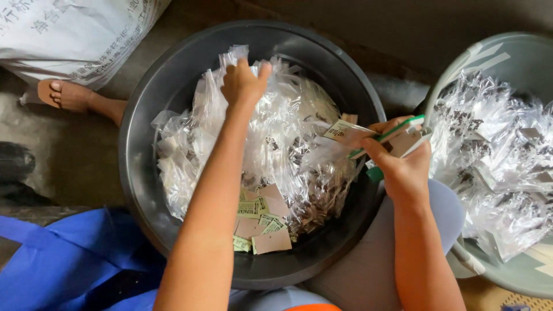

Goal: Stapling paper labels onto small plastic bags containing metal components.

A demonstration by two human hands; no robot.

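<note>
A bare concrete floor (80, 155) runs under a dark round basin (144, 115) at the centre and a paler basin (455, 75) at the right edge, each heaped with small clear plastic packets. The left hand (242, 83) reaches to the far side of the dark basin, its fingers closed in a pinch on the clear packets (276, 132) at the top of the heap, which lies directly under and just near of it. The right hand (403, 164), at the basin's right rim, grips a green-and-white tool (397, 131) slanting far-right, with a small paper card (343, 133) at its left end. The packets are crinkled and glossy, holding dark contents; loose tan and green cards (262, 222) lie at the near bottom.
</note>
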